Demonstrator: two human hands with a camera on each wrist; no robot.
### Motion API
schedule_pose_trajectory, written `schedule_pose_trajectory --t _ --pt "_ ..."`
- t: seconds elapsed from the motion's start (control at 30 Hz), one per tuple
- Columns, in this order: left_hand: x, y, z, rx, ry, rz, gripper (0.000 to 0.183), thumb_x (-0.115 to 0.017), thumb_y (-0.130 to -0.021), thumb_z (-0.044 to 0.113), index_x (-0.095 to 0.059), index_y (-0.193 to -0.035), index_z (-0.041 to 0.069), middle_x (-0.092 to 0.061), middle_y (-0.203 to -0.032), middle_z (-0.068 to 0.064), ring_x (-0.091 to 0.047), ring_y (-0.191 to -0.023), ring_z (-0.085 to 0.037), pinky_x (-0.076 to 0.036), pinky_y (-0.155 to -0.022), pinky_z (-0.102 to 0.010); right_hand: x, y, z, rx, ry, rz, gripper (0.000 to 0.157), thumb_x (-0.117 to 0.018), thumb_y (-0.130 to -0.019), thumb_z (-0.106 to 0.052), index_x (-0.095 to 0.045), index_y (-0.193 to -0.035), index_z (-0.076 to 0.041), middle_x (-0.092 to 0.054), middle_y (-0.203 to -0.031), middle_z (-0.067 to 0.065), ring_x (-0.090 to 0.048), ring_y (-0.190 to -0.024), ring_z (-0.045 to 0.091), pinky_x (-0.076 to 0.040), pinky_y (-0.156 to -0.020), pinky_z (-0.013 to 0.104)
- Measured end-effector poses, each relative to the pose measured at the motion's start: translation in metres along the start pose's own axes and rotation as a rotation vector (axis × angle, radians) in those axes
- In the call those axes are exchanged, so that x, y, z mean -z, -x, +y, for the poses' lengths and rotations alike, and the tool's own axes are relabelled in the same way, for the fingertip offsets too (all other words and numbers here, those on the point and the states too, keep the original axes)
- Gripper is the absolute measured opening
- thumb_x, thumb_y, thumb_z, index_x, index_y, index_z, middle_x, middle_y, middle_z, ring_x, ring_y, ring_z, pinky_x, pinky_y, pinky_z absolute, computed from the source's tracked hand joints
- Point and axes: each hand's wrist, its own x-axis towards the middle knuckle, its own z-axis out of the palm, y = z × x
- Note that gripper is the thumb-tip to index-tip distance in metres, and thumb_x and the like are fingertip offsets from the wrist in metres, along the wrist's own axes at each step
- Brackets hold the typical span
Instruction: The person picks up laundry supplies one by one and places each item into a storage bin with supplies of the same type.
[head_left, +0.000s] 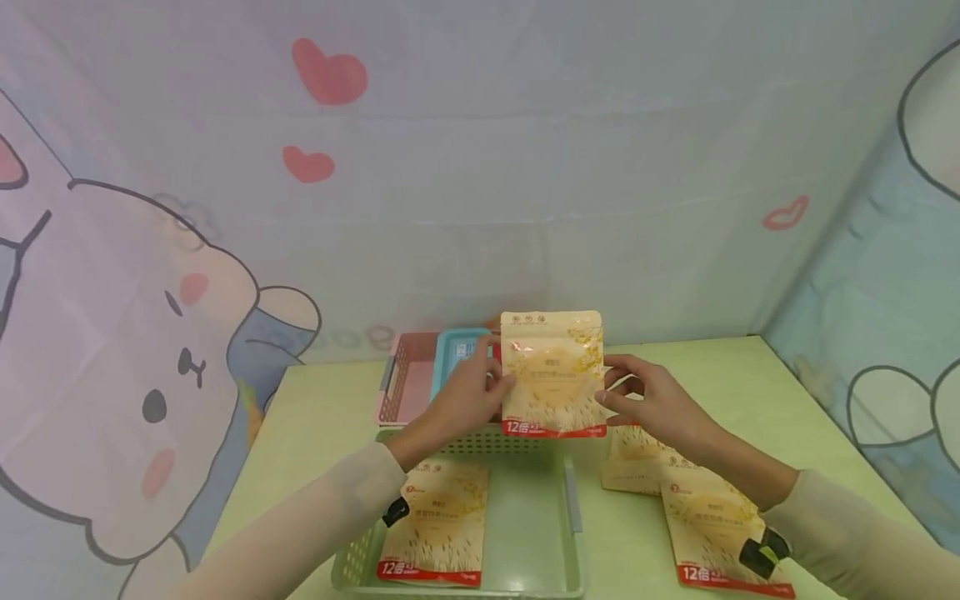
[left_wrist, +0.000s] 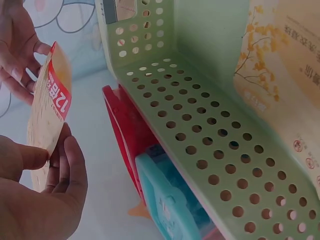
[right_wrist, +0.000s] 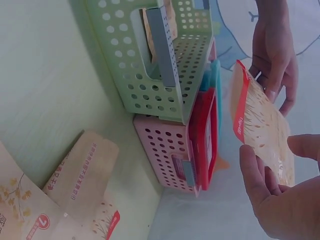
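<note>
Cream pouch (head_left: 552, 375) held upright in the air, front face to the head camera, by the green basket's back right corner. Left hand (head_left: 477, 385) pinches its left edge, right hand (head_left: 651, 398) its right; thumbs and fingers nearly closed, only pouch between. Below: green basket (head_left: 528, 521) toward bench (head_left: 690, 375) front, second pouch (head_left: 437, 527) along its left side. Loose pouches (head_left: 705, 521) overlap off its right edge. Pink basket (head_left: 414, 367) behind, near bench back edge, holding turquoise (head_left: 452, 354) and red containers (left_wrist: 125, 135).

Held pouch (head_left: 540, 408) txt (head_left: 553, 376) blurred, pink bskt (head_left: 417, 373) part hidden, grn bskt (left_wrist: 210, 30) cut off, L wrist view
</note>
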Motion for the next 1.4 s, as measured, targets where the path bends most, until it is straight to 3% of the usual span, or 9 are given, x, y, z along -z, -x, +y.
schedule_pose_trajectory --t 0.13,0.3,0.6,0.97,1.27,1.4 --pt "0.001 0.002 -0.002 0.003 0.014 -0.016 0.066 -0.059 -0.110 0.020 -0.023 -0.163 0.006 -0.069 -0.097 0.000 -0.067 -0.066 -0.019 -0.050 -0.056 -0.032 -0.002 0.001 0.000 0.010 -0.005 -0.021 0.066 -0.070 -0.104 -0.012 -0.036 -0.158 0.007 -0.051 -0.128 0.023 -0.060 -0.112 0.036 -0.064 -0.082 0.038" --pt "0.004 0.006 0.001 0.011 0.018 0.000 0.072 -0.059 -0.108 0.018 -0.017 -0.166 0.009 -0.069 -0.099 -0.003 -0.068 -0.066 -0.017 -0.052 -0.058 -0.033 -0.003 0.002 -0.005 0.010 -0.009 -0.033 0.066 -0.070 -0.103 -0.013 -0.037 -0.158 0.007 -0.051 -0.128 0.022 -0.060 -0.112 0.035 -0.064 -0.083 0.038" --pt "0.013 0.012 0.010 0.088 -0.038 0.017 0.078 -0.063 -0.104 0.018 -0.019 -0.167 0.006 -0.062 -0.102 -0.003 -0.057 -0.060 -0.013 -0.044 -0.053 -0.031 -0.011 0.002 -0.011 -0.038 -0.072 -0.055 0.073 -0.070 -0.103 -0.012 -0.030 -0.163 0.004 -0.050 -0.127 0.022 -0.061 -0.110 0.034 -0.064 -0.084 0.042" --pt "0.017 0.021 0.005 0.106 -0.095 -0.073 0.078 -0.061 -0.106 0.022 -0.016 -0.165 -0.002 -0.061 -0.077 -0.004 -0.044 -0.050 -0.011 -0.036 -0.048 -0.028 -0.022 0.004 -0.009 -0.124 -0.181 -0.094 0.072 -0.068 -0.105 -0.013 -0.029 -0.163 0.004 -0.050 -0.122 0.021 -0.063 -0.107 0.033 -0.061 -0.090 0.053" --pt "0.024 0.022 -0.002 0.174 -0.089 -0.189 0.072 -0.064 -0.106 0.026 -0.027 -0.160 -0.005 -0.068 -0.081 -0.002 -0.066 -0.062 -0.017 -0.048 -0.054 -0.029 -0.038 0.009 -0.001 -0.230 -0.258 -0.081 0.070 -0.066 -0.104 -0.014 -0.030 -0.161 0.006 -0.052 -0.124 0.021 -0.062 -0.104 0.031 -0.062 -0.087 0.050" --pt "0.023 0.025 -0.004 0.197 -0.100 -0.238 0.067 -0.065 -0.106 0.026 -0.032 -0.153 -0.008 -0.066 -0.074 -0.003 -0.061 -0.056 -0.015 -0.043 -0.051 -0.027 -0.045 0.011 0.003 -0.270 -0.266 -0.080 0.070 -0.067 -0.104 -0.016 -0.031 -0.160 0.007 -0.053 -0.124 0.021 -0.063 -0.102 0.029 -0.063 -0.086 0.050"
